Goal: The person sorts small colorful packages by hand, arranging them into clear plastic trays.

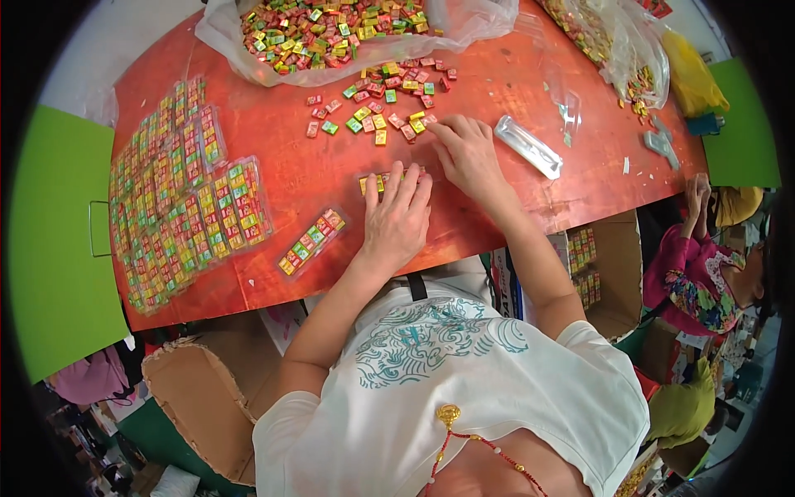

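My left hand point(396, 217) lies with fingers stretched out over a narrow clear plastic tray point(370, 186) filled with small coloured boxes. Its palm and fingers hide much of that tray. At the near edge of a loose scatter of small red, yellow and green boxes point(380, 122), my right hand point(470, 156) has its thumb and fingers drawn together. A small pinkish box point(429, 120) shows at its fingertips. Left of my left hand, a second filled tray point(312, 241) lies slanted on the red table point(281, 182).
Many filled trays point(190, 199) cover the table's left side. A plastic bag point(224, 41) heaped with small boxes stands at the far side. Right of my hand lie a stack of clear trays point(528, 147) and a grey tool point(661, 149). Cardboard boxes point(199, 406) stand below; another person point(696, 273) sits right.
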The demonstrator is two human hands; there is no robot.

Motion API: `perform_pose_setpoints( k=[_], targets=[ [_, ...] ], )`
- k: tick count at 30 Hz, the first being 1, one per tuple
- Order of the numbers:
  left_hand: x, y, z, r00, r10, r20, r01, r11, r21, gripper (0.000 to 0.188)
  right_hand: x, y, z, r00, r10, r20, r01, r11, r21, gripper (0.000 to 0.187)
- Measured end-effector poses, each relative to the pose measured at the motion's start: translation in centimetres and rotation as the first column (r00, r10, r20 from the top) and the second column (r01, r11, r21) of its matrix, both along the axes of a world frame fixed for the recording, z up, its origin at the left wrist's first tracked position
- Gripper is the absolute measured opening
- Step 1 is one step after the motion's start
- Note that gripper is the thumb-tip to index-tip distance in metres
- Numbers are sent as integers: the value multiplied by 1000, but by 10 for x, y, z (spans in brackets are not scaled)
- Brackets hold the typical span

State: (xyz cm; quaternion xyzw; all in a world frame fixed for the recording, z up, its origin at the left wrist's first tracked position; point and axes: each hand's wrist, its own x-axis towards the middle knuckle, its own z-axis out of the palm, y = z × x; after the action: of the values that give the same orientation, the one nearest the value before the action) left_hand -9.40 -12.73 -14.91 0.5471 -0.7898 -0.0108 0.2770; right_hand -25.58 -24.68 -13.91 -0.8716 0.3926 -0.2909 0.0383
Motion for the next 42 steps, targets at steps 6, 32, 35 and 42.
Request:
perform_pose_setpoints(
  k=[6,32,35,42],
  targets=[
    [7,6,14,999,15,-39,-14,1000,27,45,14,-40,-11,992,-7,-129,5,1000,-15,36],
    [-2,-96,30,986,-28,166,-3,983,183,27,-42,-6,-17,995,-87,-56,94,986,135,24],
    [-5,-94,31,974,-38,223,-13,975,221,40,-37,-4,-16,985,-146,-95,156,982,105,24],
    [13,-66,37,965,-37,260,-39,959,282,60,-33,9,-2,985,-152,-82,158,985,74,30]
  ],
)
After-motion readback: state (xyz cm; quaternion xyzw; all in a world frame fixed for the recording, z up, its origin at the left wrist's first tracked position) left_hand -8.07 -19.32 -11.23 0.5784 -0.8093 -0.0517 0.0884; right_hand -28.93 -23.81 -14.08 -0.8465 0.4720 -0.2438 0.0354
